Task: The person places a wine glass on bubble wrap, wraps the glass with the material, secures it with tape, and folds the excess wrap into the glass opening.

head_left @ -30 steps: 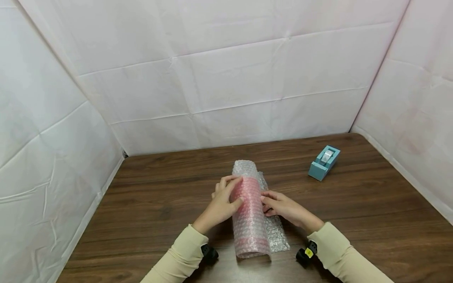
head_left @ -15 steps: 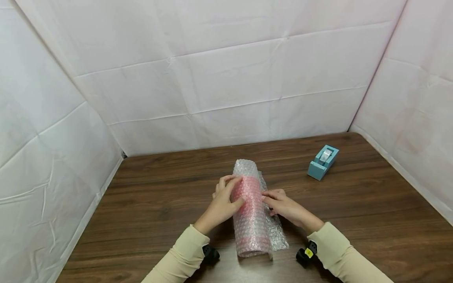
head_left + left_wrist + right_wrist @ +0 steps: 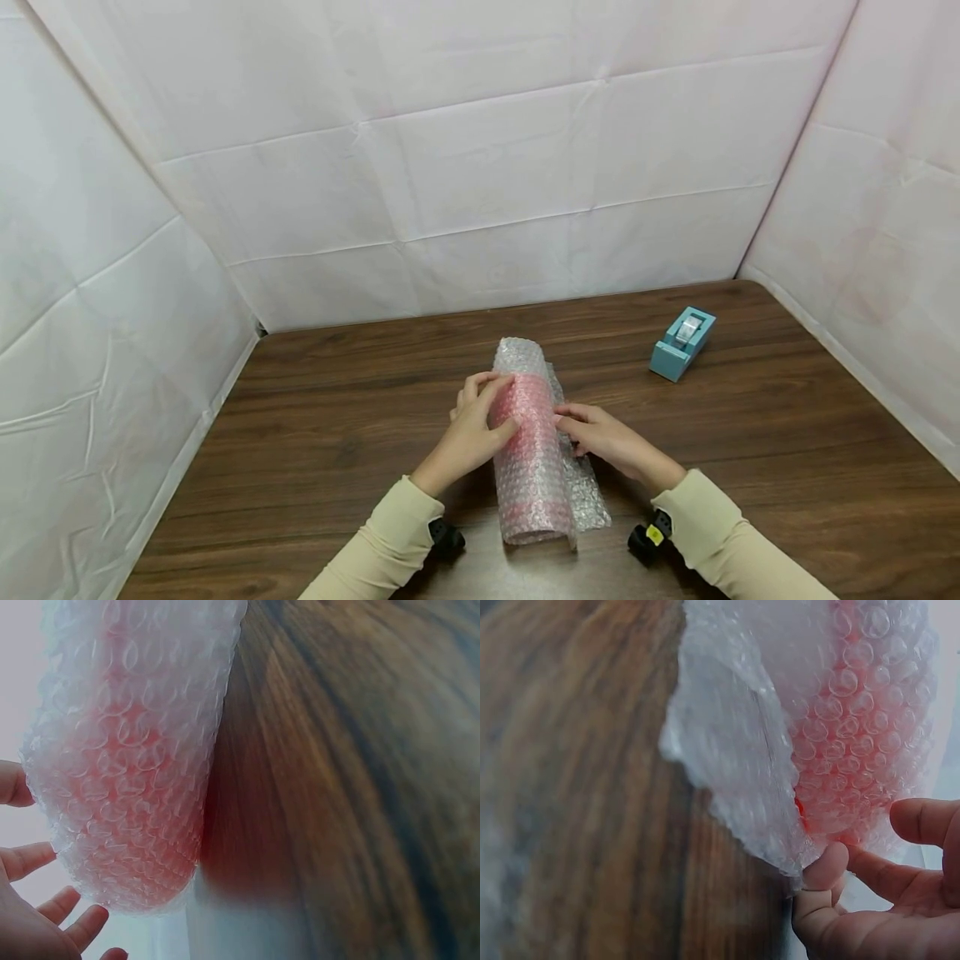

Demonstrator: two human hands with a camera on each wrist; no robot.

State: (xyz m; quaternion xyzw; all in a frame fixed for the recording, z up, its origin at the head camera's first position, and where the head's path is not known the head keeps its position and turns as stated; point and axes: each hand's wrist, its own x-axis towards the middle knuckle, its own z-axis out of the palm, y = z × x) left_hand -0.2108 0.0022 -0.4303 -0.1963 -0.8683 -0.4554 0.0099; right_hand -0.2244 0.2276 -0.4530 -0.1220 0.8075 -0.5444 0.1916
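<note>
The bubble-wrap roll (image 3: 531,492) lies lengthwise on a dark brown wooden table (image 3: 337,417) with streaky grain, and a pale shine spreads over the wood by the roll's near end. Beyond the roll, at the table's far edge, hangs a white back cloth (image 3: 480,167) with fold creases; well to the roll's left hangs a left cloth (image 3: 97,333), and well to its right a right cloth (image 3: 885,208), so three in all. There is one roll, clear with pink showing through its middle and again near its near end. One loose flap (image 3: 590,500) of the same wrap sticks out flat along the roll's right side. One blue tape dispenser (image 3: 682,343), with one tape reel (image 3: 687,330) in it, stands apart from the roll, beyond it and to its right. Two hands are at the roll, both in cream sleeves: the left hand (image 3: 472,425) rests its fingertips, spread wide, on the roll's left side and top; the right hand (image 3: 603,437) has bent fingers against the roll's right side, by the flap's edge, and whether it pinches that edge I cannot tell
</note>
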